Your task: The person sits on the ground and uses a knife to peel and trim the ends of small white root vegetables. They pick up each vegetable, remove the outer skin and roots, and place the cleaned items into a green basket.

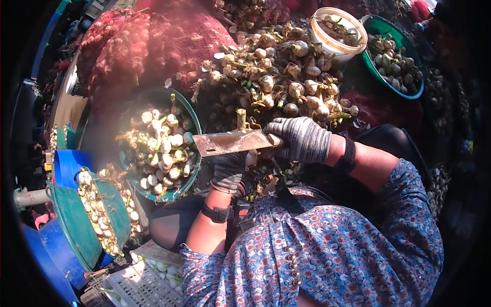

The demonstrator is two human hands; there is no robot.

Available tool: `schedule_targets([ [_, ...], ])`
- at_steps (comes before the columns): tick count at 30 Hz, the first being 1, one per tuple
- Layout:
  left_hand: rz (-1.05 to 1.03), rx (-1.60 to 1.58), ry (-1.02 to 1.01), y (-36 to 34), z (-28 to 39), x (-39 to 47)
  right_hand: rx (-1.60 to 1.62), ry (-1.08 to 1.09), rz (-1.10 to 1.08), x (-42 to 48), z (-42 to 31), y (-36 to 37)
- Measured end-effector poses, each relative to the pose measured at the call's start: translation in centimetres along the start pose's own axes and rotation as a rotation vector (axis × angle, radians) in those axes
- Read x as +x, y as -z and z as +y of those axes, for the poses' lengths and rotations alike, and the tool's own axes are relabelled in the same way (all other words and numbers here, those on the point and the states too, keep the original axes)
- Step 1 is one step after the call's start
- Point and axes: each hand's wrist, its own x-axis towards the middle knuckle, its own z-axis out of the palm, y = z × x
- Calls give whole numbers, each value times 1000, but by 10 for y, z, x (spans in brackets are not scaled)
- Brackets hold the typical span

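Note:
My right hand (299,139), in a grey knit glove, grips the short handle of a broad, rust-stained cleaver (234,142). Its blade points left, across and above my left hand (229,169), which wears a matching glove. The blade hides the left fingers, so their hold cannot be made out. Part of a garlic bulb (251,158) shows just right of that hand. A cut garlic stalk (241,119) stands up beyond the blade. To the left, a green tub (196,122) holds trimmed garlic bulbs. A heap of untrimmed garlic (268,82) lies in front of me.
Red mesh sacks (184,42) of garlic stand at the back left. At the back right are a white bucket (337,51) with scraps and another green tub (416,90) of bulbs. Green tubs (69,218), blue containers (69,165) and a white plastic crate (142,284) sit at my left.

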Motion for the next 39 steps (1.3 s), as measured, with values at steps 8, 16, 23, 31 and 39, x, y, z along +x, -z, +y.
schedule_targets([
  [8,-68,-1041,651,93,64,29,-126,-367,-103,4,55,2],
  [16,31,172,844,214,-122,13,836,-317,482,-2,42,62],
  [23,137,29,408,85,-117,123,1021,-350,581,-4,36,91],
  [31,-440,150,328,-152,15,236,1028,-585,609,-18,69,62],
  [39,-653,332,352,-159,9,240,994,-581,523,-27,96,52],
])
